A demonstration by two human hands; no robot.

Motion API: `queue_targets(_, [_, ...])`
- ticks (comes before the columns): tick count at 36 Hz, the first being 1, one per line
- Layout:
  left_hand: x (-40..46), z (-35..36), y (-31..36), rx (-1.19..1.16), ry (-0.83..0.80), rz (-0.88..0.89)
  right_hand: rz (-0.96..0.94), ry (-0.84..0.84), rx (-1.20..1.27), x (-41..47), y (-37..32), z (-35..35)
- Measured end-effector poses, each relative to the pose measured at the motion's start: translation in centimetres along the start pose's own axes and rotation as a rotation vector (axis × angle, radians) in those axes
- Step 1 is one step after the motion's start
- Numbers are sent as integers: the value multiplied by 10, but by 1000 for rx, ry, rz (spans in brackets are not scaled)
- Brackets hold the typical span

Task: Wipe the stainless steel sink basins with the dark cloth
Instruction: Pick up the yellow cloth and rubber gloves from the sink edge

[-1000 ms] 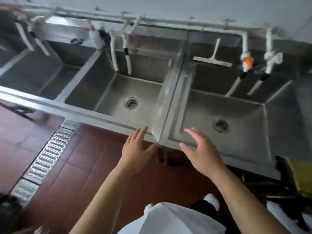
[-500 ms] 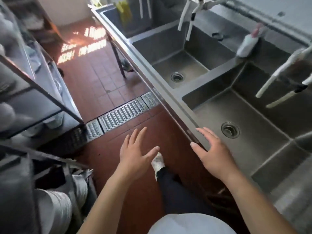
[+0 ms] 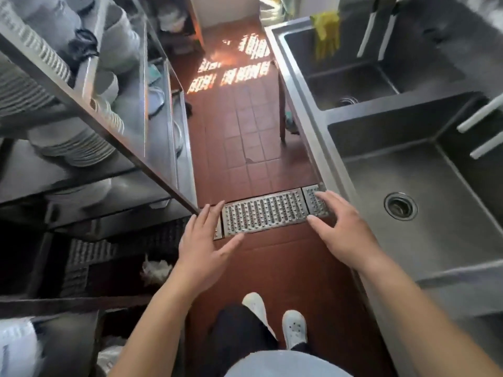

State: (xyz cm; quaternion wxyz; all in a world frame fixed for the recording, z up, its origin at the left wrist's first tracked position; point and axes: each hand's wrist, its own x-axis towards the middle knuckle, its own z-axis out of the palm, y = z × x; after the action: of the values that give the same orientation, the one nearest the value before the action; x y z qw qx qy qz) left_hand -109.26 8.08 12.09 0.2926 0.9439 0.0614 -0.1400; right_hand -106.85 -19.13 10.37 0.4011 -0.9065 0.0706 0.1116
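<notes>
The stainless steel sink unit runs along the right side. Its near basin (image 3: 424, 240) has a round drain (image 3: 400, 206); a farther basin (image 3: 351, 77) lies beyond a steel divider. My left hand (image 3: 202, 248) hovers over the red tile floor, fingers spread, holding nothing. My right hand (image 3: 344, 229) is also open and empty, held just left of the sink's front rim (image 3: 324, 148). I see no dark cloth in this view.
A metal rack (image 3: 89, 115) stacked with white plates and bowls stands on the left. A steel floor drain grate (image 3: 264, 213) crosses the narrow aisle ahead of my white shoes (image 3: 294, 329). Yellow gloves (image 3: 326, 31) hang over the far basin. White tap pipes (image 3: 481, 131) jut out at right.
My view has swung left, from facing the basins to looking down the aisle. The sinks now sit at the right and the rack at the left. Both hands stay open and empty.
</notes>
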Motion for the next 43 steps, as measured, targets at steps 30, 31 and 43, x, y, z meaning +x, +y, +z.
queue_targets(30, [726, -134, 154, 72, -302, 261, 269, 253, 92, 600, -98, -96])
queue_targets(31, [750, -135, 163, 79, -308, 265, 276, 269, 103, 626, -94, -101])
queue_targets(43, [967, -130, 254, -136, -531, 206, 488, 285, 219, 866, -91, -158])
